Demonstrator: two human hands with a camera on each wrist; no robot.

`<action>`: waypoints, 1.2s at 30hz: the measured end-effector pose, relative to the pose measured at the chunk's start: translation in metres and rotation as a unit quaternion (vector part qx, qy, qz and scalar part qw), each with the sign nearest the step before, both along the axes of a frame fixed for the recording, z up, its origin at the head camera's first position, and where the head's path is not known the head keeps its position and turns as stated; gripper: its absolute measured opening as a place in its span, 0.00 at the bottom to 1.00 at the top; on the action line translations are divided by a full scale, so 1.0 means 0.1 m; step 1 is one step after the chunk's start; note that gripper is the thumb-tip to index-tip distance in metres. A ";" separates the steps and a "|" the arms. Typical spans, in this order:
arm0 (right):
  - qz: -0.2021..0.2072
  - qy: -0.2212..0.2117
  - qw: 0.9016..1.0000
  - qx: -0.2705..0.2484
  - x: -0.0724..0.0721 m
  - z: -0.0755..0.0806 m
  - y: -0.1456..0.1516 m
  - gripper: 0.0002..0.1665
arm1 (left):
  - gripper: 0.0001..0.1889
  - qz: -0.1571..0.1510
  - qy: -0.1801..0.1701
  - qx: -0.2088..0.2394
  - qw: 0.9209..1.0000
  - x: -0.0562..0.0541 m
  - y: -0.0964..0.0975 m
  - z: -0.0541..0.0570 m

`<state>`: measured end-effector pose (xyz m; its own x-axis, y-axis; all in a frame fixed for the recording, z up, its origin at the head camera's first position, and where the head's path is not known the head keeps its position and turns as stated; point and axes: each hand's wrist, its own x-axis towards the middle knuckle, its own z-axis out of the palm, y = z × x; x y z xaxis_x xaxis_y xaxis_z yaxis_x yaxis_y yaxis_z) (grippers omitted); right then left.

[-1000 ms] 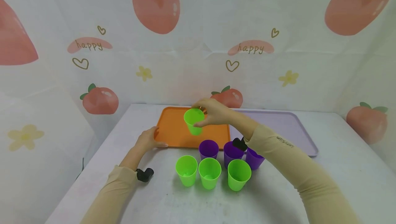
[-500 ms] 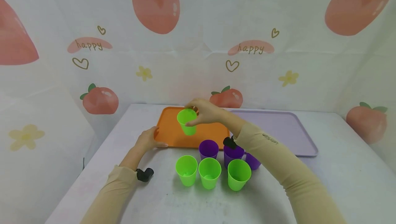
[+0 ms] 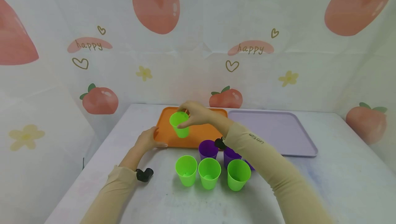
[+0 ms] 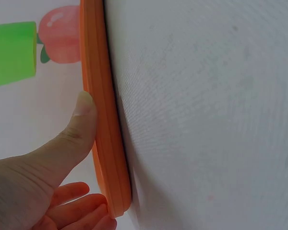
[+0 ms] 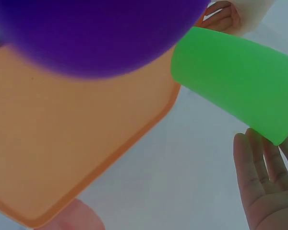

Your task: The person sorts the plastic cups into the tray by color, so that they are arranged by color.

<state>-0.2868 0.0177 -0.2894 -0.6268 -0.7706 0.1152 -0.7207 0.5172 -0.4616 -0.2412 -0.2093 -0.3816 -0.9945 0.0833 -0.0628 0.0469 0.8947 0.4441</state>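
Note:
My right hand (image 3: 198, 114) grips a bright green plastic cup (image 3: 182, 132) near its rim, thumb on the near side, and holds it tilted over the left part of the orange tray (image 3: 199, 136). In the right wrist view this green cup (image 5: 235, 79) slants above the tray's outline, with fingers at its wide end. My left hand (image 3: 146, 140) holds the tray's near left corner. In the left wrist view its thumb presses the tray's orange side (image 4: 103, 115) while the other fingers bend round the corner.
Three upright green cups stand in front, a left (image 3: 186, 172), a middle (image 3: 209, 175) and a right cup (image 3: 238, 177). Behind them are purple cups (image 3: 208, 150), some partly hidden by the right sleeve. A lilac tray (image 3: 266, 127) lies right of the orange one.
My right hand has carried the green cup leftward over the orange tray, and slightly lower at the end. The left hand stays at the tray's corner.

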 end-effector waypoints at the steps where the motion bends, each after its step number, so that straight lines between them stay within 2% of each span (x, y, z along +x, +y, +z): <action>1: -0.001 0.001 1.000 0.004 0.00 0.00 -0.02 0.34 | 0.46 0.000 -0.001 0.000 1.000 0.00 0.00 0.00; 17: -0.008 -0.014 1.000 0.025 0.01 -0.08 -0.27 0.32 | 0.46 0.005 -0.022 -0.003 1.000 -0.01 0.01 0.02; 25: -0.026 -0.036 0.998 0.045 -0.02 -0.15 -0.34 0.33 | 0.45 0.001 -0.011 -0.006 1.000 -0.02 0.01 0.01; 36: -0.034 -0.041 0.997 0.051 0.00 -0.22 -0.38 0.32 | 0.43 0.001 -0.004 -0.002 1.000 -0.03 0.00 0.00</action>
